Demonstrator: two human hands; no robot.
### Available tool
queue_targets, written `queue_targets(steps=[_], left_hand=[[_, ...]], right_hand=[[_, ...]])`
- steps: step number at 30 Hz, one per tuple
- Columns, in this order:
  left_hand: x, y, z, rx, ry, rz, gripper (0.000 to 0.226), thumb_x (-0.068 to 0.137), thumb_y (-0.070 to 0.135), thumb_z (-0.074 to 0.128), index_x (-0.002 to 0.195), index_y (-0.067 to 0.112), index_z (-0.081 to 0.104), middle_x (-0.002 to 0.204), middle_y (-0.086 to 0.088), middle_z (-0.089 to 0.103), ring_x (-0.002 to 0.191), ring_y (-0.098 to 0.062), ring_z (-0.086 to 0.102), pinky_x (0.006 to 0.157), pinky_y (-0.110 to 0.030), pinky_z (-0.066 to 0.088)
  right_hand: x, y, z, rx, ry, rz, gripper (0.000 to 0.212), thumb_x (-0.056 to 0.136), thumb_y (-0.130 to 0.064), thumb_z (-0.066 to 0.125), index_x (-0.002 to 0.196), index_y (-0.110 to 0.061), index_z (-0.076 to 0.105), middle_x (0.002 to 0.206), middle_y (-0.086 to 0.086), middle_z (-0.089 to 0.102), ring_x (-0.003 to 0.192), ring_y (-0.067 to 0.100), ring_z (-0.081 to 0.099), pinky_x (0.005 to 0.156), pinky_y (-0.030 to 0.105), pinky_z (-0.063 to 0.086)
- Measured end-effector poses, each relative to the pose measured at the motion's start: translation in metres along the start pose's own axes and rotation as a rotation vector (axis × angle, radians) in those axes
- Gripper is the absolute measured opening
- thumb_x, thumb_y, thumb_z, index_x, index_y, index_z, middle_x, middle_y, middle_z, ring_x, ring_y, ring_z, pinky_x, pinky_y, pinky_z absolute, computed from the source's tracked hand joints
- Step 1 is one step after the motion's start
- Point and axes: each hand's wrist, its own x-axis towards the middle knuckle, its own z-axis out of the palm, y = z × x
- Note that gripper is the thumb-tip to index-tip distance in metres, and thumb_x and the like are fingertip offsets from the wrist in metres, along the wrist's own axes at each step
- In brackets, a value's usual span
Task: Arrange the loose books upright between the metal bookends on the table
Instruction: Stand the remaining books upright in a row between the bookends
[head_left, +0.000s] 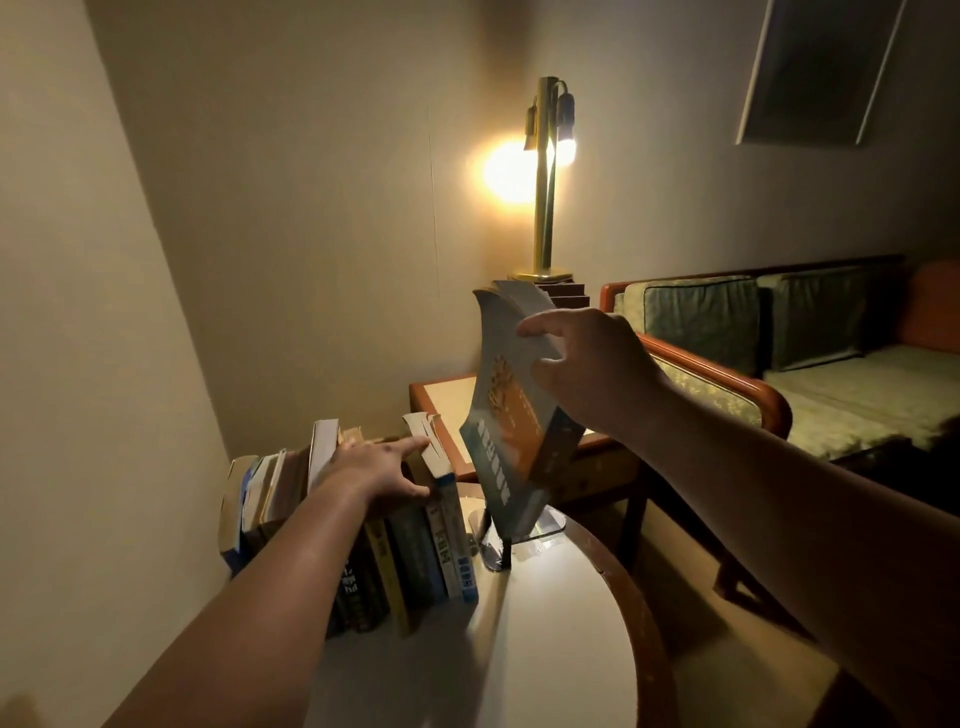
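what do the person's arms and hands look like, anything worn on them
Nothing worn that shows. The left arm and right arm are bare to the frame edge, with no sleeve in view. The left hand and right hand have no gloves, and no watch, bracelet or ring is visible, though the light is dim.

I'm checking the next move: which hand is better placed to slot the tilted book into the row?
The right hand, I'd say: it grips the tilted book, whose lower end is close to the bookend at the row's open end. The left hand rests on the upright row.
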Motion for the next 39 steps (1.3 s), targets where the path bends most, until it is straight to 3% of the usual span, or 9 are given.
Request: queue_targets(steps=[6,11,16,20,22,23,27,34,39], left_hand=[[-0.006,0.001,-0.001,-0.031,0.017,0.003,0.098,0.063,0.085,0.059,0.146,0.061,0.014,0.155,-0.004,0.038,0.144,-0.041,0.022,0.114,-0.057,0.025],[-0.011,0.002,0.003,-0.041,0.042,-0.004,0.099,0.055,0.091,0.054,0.139,0.067,0.008,0.143,-0.005,0.051,0.134,-0.037,0.038,0.105,-0.055,0.037],[-0.023,0.000,0.007,-0.206,0.162,0.054,0.082,0.059,0.078,0.065,0.128,0.074,0.023,0.121,0.010,0.064,0.122,-0.026,0.054,0.097,-0.048,0.050],[-0.020,0.001,-0.002,-0.156,0.121,0.041,0.077,0.070,0.071,0.067,0.139,0.059,0.035,0.143,0.004,0.052,0.135,-0.027,0.044,0.111,-0.048,0.038],[-0.017,0.003,-0.002,-0.117,0.114,-0.015,0.054,0.088,0.050,0.059,0.139,0.036,0.048,0.151,-0.006,0.043,0.142,-0.031,0.032,0.115,-0.049,0.029],[-0.014,0.003,-0.001,-0.089,0.104,-0.023,0.050,0.091,0.047,0.057,0.138,0.033,0.049,0.151,-0.008,0.042,0.144,-0.033,0.027,0.117,-0.052,0.024],[-0.011,0.004,-0.005,-0.022,0.023,0.037,0.088,0.076,0.071,0.062,0.151,0.047,0.021,0.154,-0.009,0.041,0.146,-0.035,0.024,0.119,-0.055,0.013],[-0.005,0.001,0.001,-0.017,0.036,0.059,0.086,0.075,0.073,0.061,0.147,0.060,0.015,0.154,-0.010,0.041,0.146,-0.037,0.024,0.119,-0.058,0.012],[-0.003,-0.006,0.001,-0.012,0.040,0.045,0.084,0.077,0.070,0.061,0.147,0.059,0.015,0.152,-0.010,0.044,0.145,-0.041,0.024,0.119,-0.059,0.013]], right_hand=[[0.036,-0.007,0.026,-0.011,0.012,-0.060,0.038,0.093,-0.016,0.066,0.131,-0.021,0.064,0.130,0.000,0.066,0.114,0.017,0.066,0.064,0.007,0.047],[0.041,-0.019,0.052,-0.016,-0.079,-0.092,0.040,0.094,-0.008,0.062,0.134,-0.012,0.061,0.131,0.012,0.064,0.119,0.025,0.064,0.093,0.036,0.057],[0.039,-0.011,0.095,-0.006,-0.183,-0.063,0.044,0.093,-0.008,0.061,0.135,-0.020,0.060,0.131,0.013,0.061,0.114,0.026,0.064,0.086,0.033,0.058],[0.031,0.008,0.123,-0.009,-0.248,-0.049,0.041,0.093,-0.011,0.064,0.133,-0.021,0.062,0.132,0.013,0.061,0.116,0.027,0.061,0.086,0.032,0.057],[0.030,0.022,0.133,0.014,-0.245,-0.026,0.037,0.094,-0.015,0.065,0.130,-0.021,0.064,0.131,0.012,0.063,0.116,0.026,0.062,0.086,0.033,0.057],[0.028,0.028,0.137,0.022,-0.250,-0.017,0.036,0.094,-0.014,0.065,0.129,-0.021,0.064,0.131,0.012,0.064,0.115,0.026,0.063,0.084,0.030,0.056],[0.018,0.048,0.155,0.028,-0.259,0.039,0.036,0.097,-0.012,0.055,0.128,-0.026,0.065,0.135,0.008,0.063,0.119,0.027,0.061,0.085,0.031,0.054],[-0.001,0.058,0.188,0.042,-0.312,0.067,0.052,0.101,-0.020,0.053,0.149,-0.029,0.037,0.136,0.011,0.059,0.119,0.029,0.060,0.089,0.036,0.055],[0.022,0.053,0.185,0.305,-0.264,0.282,0.045,0.102,-0.006,0.044,0.146,-0.014,0.040,0.143,0.016,0.052,0.128,0.031,0.052,0.100,0.039,0.049]])
